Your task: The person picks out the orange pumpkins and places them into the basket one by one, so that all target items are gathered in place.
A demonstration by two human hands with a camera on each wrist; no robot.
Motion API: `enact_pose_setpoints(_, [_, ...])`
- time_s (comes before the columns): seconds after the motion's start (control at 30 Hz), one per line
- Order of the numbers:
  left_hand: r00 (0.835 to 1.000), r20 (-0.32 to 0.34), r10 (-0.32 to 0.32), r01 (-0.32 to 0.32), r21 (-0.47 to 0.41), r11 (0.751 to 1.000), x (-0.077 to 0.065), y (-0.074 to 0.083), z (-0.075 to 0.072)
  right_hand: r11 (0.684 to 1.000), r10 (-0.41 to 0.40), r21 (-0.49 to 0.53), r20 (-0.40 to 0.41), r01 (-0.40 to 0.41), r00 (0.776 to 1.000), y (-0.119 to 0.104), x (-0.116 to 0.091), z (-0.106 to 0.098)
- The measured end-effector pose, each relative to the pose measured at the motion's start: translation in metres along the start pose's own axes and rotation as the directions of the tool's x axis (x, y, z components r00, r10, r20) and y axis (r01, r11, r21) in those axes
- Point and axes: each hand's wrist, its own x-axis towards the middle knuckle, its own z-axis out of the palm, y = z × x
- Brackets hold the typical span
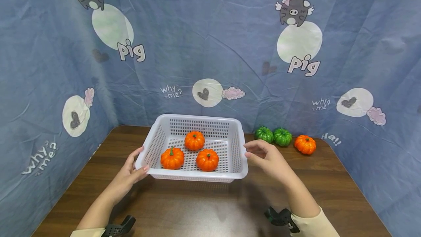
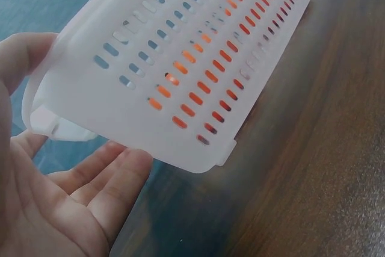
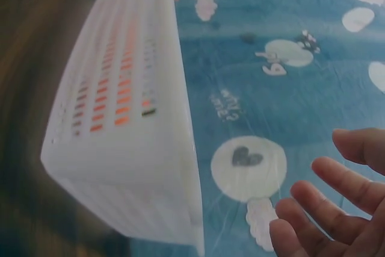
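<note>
The left hand (image 1: 126,174) grasps a white basket (image 1: 194,175) of orange pumpkins (image 1: 194,141). The right hand (image 1: 269,159), released, hovers just right of it.

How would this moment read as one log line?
left hand: holds basket; right hand: beside basket; basket: three orange pumpkins; table: two green pumpkins, one orange pumpkin

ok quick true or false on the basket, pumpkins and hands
Three orange pumpkins sit in the white basket. True.
The left hand is clear of the basket. False: the left hand holds its edge.
The right wrist view shows a gap between the right hand and the basket. True.
The green pumpkins are inside the basket. False: both green pumpkins are on the table.
A fourth orange pumpkin is on the table. True.
</note>
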Motion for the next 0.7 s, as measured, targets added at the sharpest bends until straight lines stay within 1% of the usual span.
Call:
enact_pose_setpoints(0.1, [1.000,0.004,0.008,-0.008,-0.007,1.000,0.000,-0.001,0.000,1.000,-0.003,-0.011,-0.022,0.003,1.000,0.003,-0.003,-0.007])
enact_pose_setpoints(0.3, [1.000,0.007,0.013,-0.013,-0.011,1.000,0.000,-0.001,0.000,0.998,0.006,-0.068,-0.084,-0.012,0.996,0.012,-0.011,-0.021])
enact_pose_setpoints(0.53, [1.000,0.003,0.004,-0.004,-0.007,1.000,-0.001,0.000,0.000,0.993,0.028,-0.107,-0.132,-0.042,0.991,0.026,-0.017,-0.034])
enact_pose_setpoints(0.7, [1.000,-0.004,-0.007,0.007,0.006,1.000,0.000,0.001,0.000,0.991,0.047,-0.117,-0.168,-0.067,0.985,0.036,-0.021,-0.042])
